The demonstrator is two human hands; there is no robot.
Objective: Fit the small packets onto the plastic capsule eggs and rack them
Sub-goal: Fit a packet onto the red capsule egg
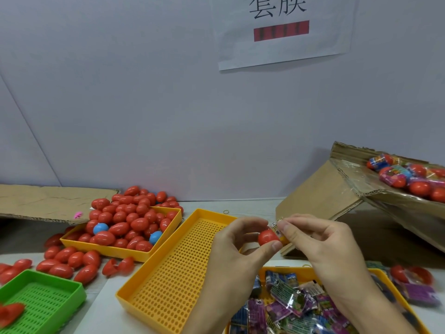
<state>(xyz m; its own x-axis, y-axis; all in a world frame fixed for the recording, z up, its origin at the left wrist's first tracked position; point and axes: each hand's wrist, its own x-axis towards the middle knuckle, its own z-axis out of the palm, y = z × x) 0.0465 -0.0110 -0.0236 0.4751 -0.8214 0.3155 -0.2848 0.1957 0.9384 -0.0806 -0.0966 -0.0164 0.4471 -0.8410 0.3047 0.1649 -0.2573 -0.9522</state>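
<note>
Up over the empty yellow perforated tray (168, 268), the left hand (234, 251) has the red capsule egg (267, 237) pinched between thumb below and fingers above, and the right hand (320, 247) is nipping a small printed packet (279, 229) at its top edge, thumb against forefinger, the film pressed against the egg's right end. So both hands are closed on their work, and the egg and packet are in the air between them, touching. That egg looks like hard, glossy plastic: light, stiff, and likely slick, so a grip across its fat middle, as now, seems the safe one, leaving the end free for the sleeve. The packet reads as thin, crinkly film, floppy and easy to crease or tear if tugged at one corner; better, I'd judge, to hold it by the mouth and ease it on evenly. Supply is plentiful: a yellow bin of red eggs (120, 225) at left with a couple of blue ones, more spilled on the table, and a tray of loose packets (293, 300) below the hands. Wrapped eggs sit in the cardboard box (349, 186) at right. A green tray (43, 297) waits at lower left.
</note>
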